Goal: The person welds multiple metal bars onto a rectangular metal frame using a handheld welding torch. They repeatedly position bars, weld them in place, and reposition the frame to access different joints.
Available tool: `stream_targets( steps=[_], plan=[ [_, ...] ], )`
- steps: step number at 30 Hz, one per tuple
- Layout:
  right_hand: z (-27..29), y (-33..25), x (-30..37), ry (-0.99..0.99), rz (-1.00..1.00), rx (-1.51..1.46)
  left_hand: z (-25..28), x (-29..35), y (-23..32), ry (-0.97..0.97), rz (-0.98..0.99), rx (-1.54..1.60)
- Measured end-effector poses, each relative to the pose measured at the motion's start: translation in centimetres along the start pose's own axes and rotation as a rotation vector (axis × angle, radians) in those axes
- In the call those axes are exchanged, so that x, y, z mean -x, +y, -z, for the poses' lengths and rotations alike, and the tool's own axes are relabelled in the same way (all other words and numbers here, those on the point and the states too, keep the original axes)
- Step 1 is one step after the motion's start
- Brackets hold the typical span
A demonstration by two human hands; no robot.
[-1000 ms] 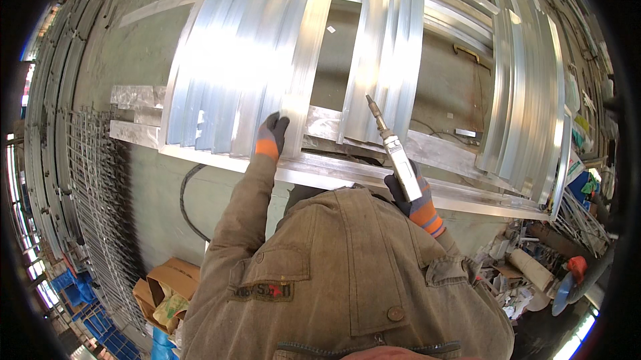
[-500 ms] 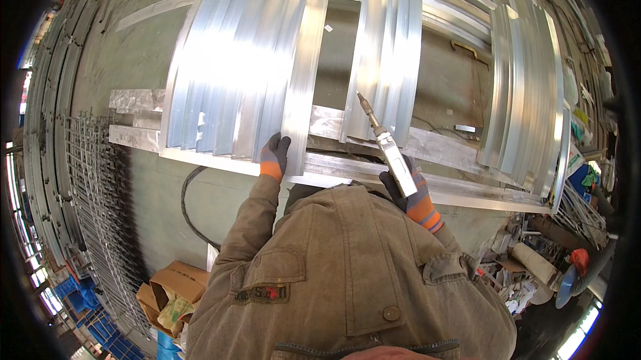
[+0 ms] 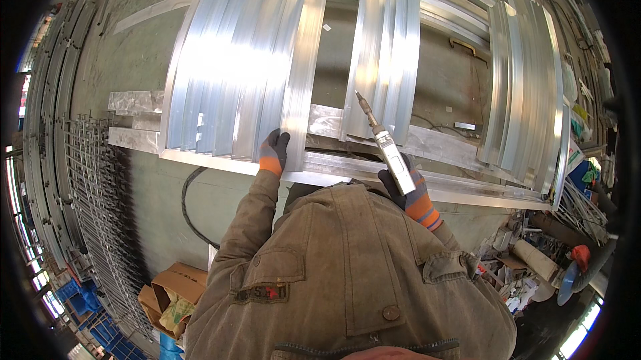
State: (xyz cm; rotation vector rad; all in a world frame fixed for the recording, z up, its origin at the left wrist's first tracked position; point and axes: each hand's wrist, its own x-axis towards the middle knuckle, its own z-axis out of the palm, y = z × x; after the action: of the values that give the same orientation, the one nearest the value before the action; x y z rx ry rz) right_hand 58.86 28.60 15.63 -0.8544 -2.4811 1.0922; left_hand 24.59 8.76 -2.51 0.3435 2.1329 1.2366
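Note:
My left hand [image 3: 273,150], in a dark glove with an orange cuff, grips the near end of a shiny metal slat [image 3: 304,66]. That slat is the rightmost of a row of overlapping slats [image 3: 230,73] in a metal frame [image 3: 230,164]. In my right hand [image 3: 415,193], gloved alike, is a power drill [image 3: 390,153] with a pale body, its bit pointing forward and left. The bit lies over a second, loose group of slats [image 3: 384,46] in the middle of the frame. Part of the right hand is hidden beneath the drill.
More slats [image 3: 524,93] lie at the frame's right end. Flat metal bars [image 3: 137,138] pass beneath the frame. A black cable [image 3: 186,206] curves on the floor, near an open cardboard box [image 3: 179,286]. Racked metal rods [image 3: 100,193] stand left; scrap [image 3: 517,280] lies at lower right.

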Motion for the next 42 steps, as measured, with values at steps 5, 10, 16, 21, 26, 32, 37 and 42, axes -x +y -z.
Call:
stream_targets(
  steps=[5, 10, 16, 21, 26, 32, 37, 42],
  plan=[
    [0.0, -0.1, -0.1, -0.016, -0.026, -0.037, 0.1, -0.4, -0.5, -0.016, 0.003, -0.009],
    [0.0, -0.8, -0.4, 0.021, -0.009, -0.046, 0.5, -1.0, -0.5, -0.085, 0.038, -0.044],
    [0.1, -0.9, -0.3, 0.029, -0.049, -0.179, 2.1, -4.6, -0.1, -0.309, 0.189, -0.263],
    [-0.1, -0.1, -1.2, -0.005, 0.035, -0.094, 3.0, -8.4, 2.2, -0.509, 0.14, -0.413],
    [0.3, -0.1, -1.6, -0.026, -0.054, -0.169, 3.5, -9.8, 4.2, -0.593, 0.193, -0.561],
    [3.8, 0.4, -3.9, -0.176, 0.131, -0.109, 4.1, -9.7, 3.7, -0.452, 0.295, -0.558],
    [8.2, -1.1, -7.9, -0.432, 0.268, 0.221, 3.8, -9.8, 5.1, -0.471, 0.283, -0.746],
    [9.9, -2.7, -13.9, -0.519, -0.212, -0.017, 3.6, -9.8, 7.4, -0.529, 0.314, -0.887]
  ],
)
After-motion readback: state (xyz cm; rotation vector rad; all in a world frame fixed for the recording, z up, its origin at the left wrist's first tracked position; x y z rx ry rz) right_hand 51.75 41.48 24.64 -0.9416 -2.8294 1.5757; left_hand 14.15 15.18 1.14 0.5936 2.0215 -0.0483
